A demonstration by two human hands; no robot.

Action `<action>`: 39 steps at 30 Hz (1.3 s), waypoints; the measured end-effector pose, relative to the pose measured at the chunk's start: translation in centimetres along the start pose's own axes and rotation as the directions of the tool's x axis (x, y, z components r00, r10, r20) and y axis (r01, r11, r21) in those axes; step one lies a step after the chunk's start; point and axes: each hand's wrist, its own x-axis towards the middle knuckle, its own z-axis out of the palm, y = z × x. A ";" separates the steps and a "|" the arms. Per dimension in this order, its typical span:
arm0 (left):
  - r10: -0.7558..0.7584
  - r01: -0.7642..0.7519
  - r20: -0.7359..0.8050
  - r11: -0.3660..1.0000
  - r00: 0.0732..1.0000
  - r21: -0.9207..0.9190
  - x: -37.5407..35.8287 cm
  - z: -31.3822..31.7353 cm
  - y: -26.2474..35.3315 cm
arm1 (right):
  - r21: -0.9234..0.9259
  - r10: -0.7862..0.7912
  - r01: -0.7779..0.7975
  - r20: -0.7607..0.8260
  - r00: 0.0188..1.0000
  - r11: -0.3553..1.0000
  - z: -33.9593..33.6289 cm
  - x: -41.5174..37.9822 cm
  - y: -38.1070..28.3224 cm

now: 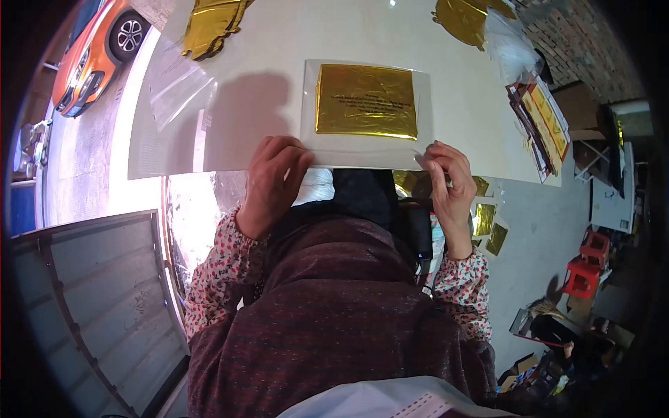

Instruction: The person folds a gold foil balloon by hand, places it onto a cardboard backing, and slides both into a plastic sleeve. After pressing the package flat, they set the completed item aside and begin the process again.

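Note:
A clear plastic bag (424, 104) lies flat at the near edge of the white table (237, 146), with a folded gold foil packet (366, 104) inside it. Small dark print shows on the packet's upper face. My left hand (275, 174) is closed at the bag's near left corner, its fingers curled and the fingertips partly hidden. At the near right corner, my right hand (451, 177) pinches the bag's edge between thumb and fingers. The open-looking near strip of plastic stretches between both hands along the table edge.
Gold foil balloons (214, 26) lie at the far left, with another gold foil piece (463, 19) at the far right beside crumpled clear plastic (512, 45). Printed cards (540, 129) sit at the right edge. Red stools (582, 277) and gold packets (483, 219) are on the floor.

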 end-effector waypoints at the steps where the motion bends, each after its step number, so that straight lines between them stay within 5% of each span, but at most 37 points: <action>1: 0.000 0.001 -0.021 1.000 1.000 0.027 0.1 0.3 0.1 | -0.024 0.003 -0.003 -0.020 1.000 1.000 0.2 0.0 -0.2; 9: -0.036 0.055 -0.082 0.969 0.996 0.242 1.6 1.8 1.0 | -0.132 0.017 -0.031 -0.108 0.994 0.991 1.3 0.4 -0.5; 12: -0.120 0.112 0.013 0.955 0.993 0.276 2.0 1.1 0.6 | -0.123 0.004 -0.016 -0.103 0.995 0.992 1.3 0.3 -0.6; 15: -0.172 0.173 0.158 0.985 0.972 0.012 2.6 -0.4 -0.4 | -0.095 0.018 -0.030 -0.124 0.992 0.995 1.4 0.1 0.0; 18: -0.184 0.212 0.325 0.976 0.928 -0.054 2.7 -1.6 -0.1 | -0.108 0.028 -0.040 -0.112 0.993 0.993 1.3 0.1 0.2; 21: -0.176 0.216 0.286 0.970 0.942 -0.112 2.9 -1.6 -0.5 | -0.110 0.028 -0.041 -0.111 0.993 0.993 1.3 0.1 0.1; 24: -0.047 0.063 0.128 0.990 0.991 -0.125 3.5 -1.4 0.0 | -0.112 0.025 -0.039 -0.118 0.993 0.993 1.3 0.0 0.2; 33: -0.157 0.176 0.147 0.976 0.977 -0.126 1.8 -0.6 0.7 | -0.195 -0.026 0.001 -0.124 0.992 0.981 1.0 -0.3 0.4; 39: -0.121 0.120 0.007 0.985 0.993 0.123 1.2 1.2 1.7 | -0.290 -0.056 0.026 -0.096 0.994 0.957 0.7 1.0 -0.3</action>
